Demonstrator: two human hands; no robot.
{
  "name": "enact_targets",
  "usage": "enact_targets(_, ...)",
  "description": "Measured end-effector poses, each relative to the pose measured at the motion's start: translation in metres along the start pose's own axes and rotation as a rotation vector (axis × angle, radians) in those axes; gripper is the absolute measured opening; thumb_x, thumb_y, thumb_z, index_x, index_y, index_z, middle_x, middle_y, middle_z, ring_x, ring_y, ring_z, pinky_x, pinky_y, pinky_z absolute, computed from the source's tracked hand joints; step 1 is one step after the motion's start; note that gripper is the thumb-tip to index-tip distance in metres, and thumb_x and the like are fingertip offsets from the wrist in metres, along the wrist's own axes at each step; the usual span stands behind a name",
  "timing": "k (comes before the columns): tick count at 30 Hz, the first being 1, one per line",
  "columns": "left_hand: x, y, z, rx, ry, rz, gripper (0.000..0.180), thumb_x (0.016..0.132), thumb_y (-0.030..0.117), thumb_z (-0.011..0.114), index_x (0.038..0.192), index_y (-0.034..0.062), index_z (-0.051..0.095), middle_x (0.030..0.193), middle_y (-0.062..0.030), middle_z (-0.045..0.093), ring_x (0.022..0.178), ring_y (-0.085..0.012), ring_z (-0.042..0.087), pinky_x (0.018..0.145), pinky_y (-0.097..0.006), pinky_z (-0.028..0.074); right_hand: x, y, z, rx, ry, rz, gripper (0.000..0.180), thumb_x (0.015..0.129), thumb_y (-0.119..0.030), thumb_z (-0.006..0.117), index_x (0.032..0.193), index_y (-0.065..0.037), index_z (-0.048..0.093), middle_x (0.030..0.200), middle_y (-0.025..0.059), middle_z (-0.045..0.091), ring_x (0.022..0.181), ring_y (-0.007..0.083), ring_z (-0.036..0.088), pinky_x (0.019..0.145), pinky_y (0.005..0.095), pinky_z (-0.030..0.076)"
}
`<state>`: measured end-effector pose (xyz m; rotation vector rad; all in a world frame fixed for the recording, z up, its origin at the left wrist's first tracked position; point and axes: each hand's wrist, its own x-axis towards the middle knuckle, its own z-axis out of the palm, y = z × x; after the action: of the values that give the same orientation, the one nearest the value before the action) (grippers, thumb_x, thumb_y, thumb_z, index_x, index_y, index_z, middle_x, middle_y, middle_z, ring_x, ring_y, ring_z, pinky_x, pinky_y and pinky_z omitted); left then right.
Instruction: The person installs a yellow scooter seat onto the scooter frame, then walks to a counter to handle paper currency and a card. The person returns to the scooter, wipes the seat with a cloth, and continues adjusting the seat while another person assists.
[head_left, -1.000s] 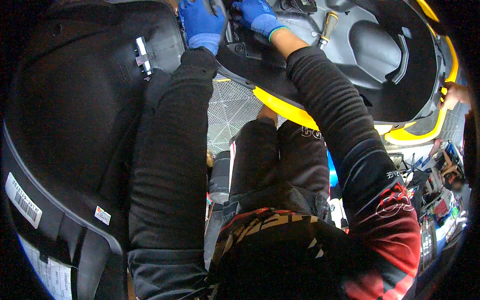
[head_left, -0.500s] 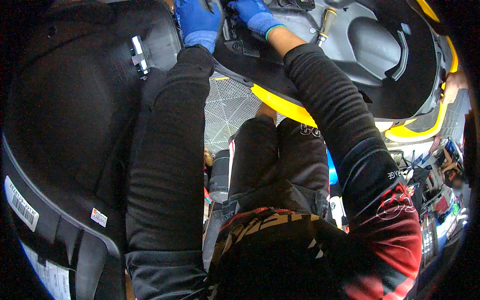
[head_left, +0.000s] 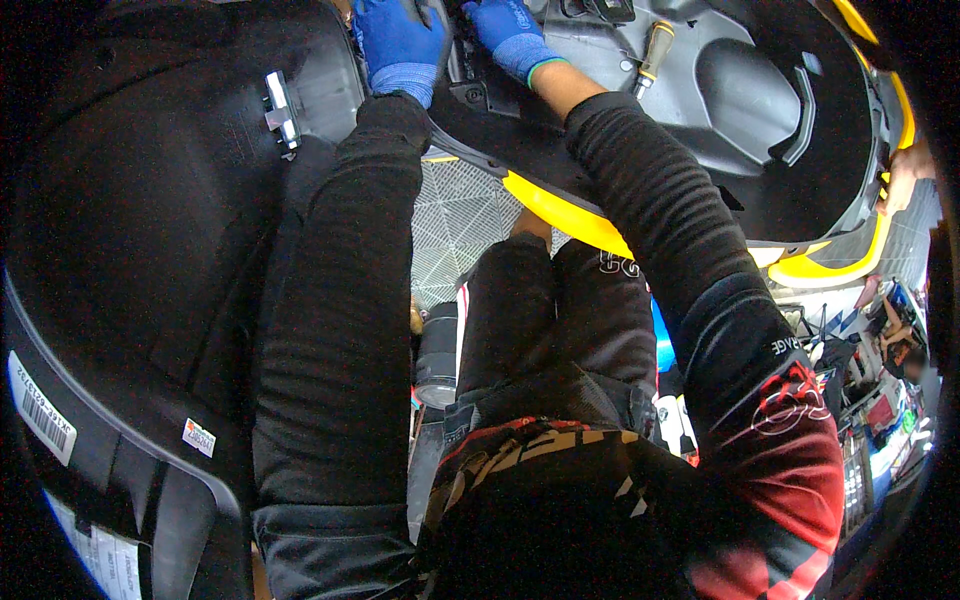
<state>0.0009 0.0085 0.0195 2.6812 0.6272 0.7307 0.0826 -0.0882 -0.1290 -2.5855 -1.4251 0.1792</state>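
Observation:
Both my hands wear blue work gloves and reach to the top edge of the view. My left hand [head_left: 402, 45] is on the seam between a large black moulded panel [head_left: 150, 190] and a black panel with yellow edging [head_left: 565, 150]; its fingers are mostly cut off by the frame. Just to its right, my right hand [head_left: 508, 40] bends over the inner side of the yellow-edged panel, fingers drawn together at the frame edge. Whatever they pinch is hidden. Beside that hand lies a screwdriver [head_left: 655, 50] with a grey and yellow handle, its shaft pointing toward me.
A metal bracket [head_left: 282, 110] sits on the left panel. Another person's hand [head_left: 910, 175] touches the yellow trim [head_left: 850, 268] at the far right. Below are a tiled floor [head_left: 455, 220] and a dark cylindrical container [head_left: 437, 350]; cluttered items [head_left: 880, 400] stand at the right.
My right hand has shifted slightly, with its wrist a little further left and lower. My left hand stays at the seam, and the screwdriver lies in the same place on the panel.

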Motion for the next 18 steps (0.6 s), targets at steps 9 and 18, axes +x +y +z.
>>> enact_targets(9, -0.004, -0.019, 0.013, -0.011, -0.025, 0.005, 0.032, 0.089, 0.028, 0.057, 0.108, 0.0041, 0.065, 0.100, -0.0218, 0.065, 0.093, -0.0392, 0.062, 0.082, -0.046, 0.049, 0.005, -0.008, -0.004, 0.064, -0.019, 0.049, 0.019, 0.083, -0.024, 0.060, 0.090, -0.012, 0.072, 0.086, 0.0142, 0.070, 0.081, 0.0337, 0.067, 0.074, 0.0478, 0.052)
enact_targets(18, -0.005, -0.062, 0.031, 0.046, -0.074, 0.196, 0.033, 0.097, 0.026, 0.049, 0.117, 0.0018, 0.061, 0.111, -0.0204, 0.064, 0.100, -0.0377, 0.060, 0.088, -0.044, 0.047, 0.005, -0.021, -0.021, -0.073, 0.359, 0.033, 0.035, 0.083, -0.020, 0.054, 0.113, -0.009, 0.070, 0.121, 0.0106, 0.064, 0.115, 0.0343, 0.057, 0.101, 0.0527, 0.038)
